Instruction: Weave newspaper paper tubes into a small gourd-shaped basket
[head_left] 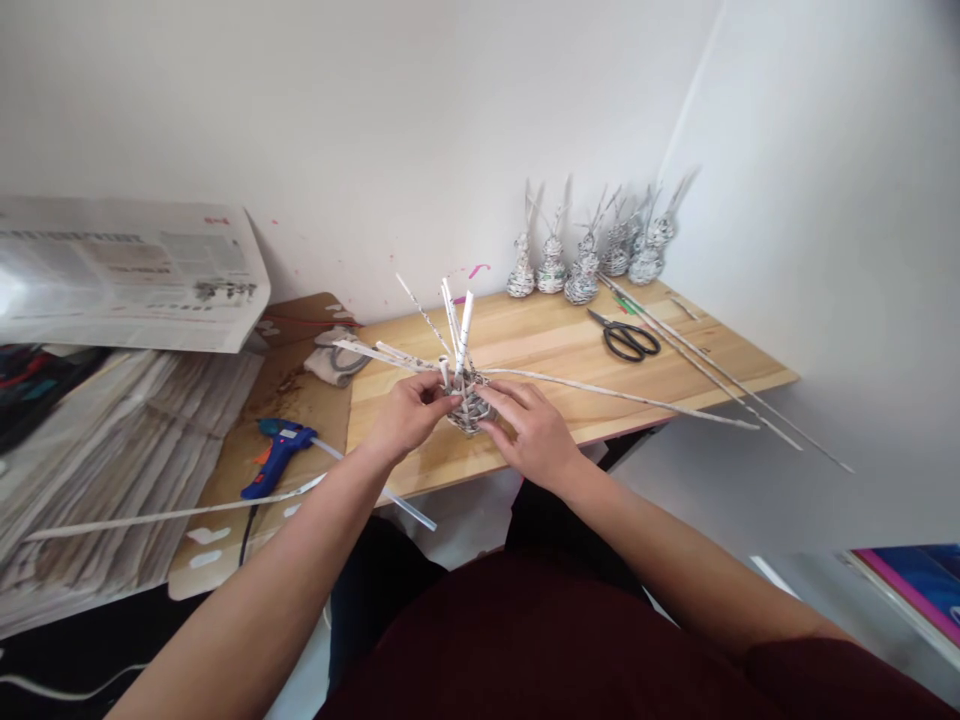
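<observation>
Between my hands, over the near part of the wooden table, is a small half-woven basket (469, 412) of rolled newspaper strips. Several stiff paper stakes (464, 335) stick up and out to the left from it. My left hand (411, 412) grips its left side, thumb pressed against the weave. On the right side, my right hand (531, 425) holds the weave between thumb and fingers. A long paper strip (600, 388) runs from the basket out to the right across the table. The fingertips partly cover the basket's sides.
Several woven paper gourds (583, 272) stand against the wall. Black scissors (630, 340) and long paper rods (701, 368) lie on the wooden table (525, 340) at right. To the left are a blue glue gun (279, 458), a rag (334, 358), stacked newspapers (142, 460) and a raised newspaper sheet (127, 275).
</observation>
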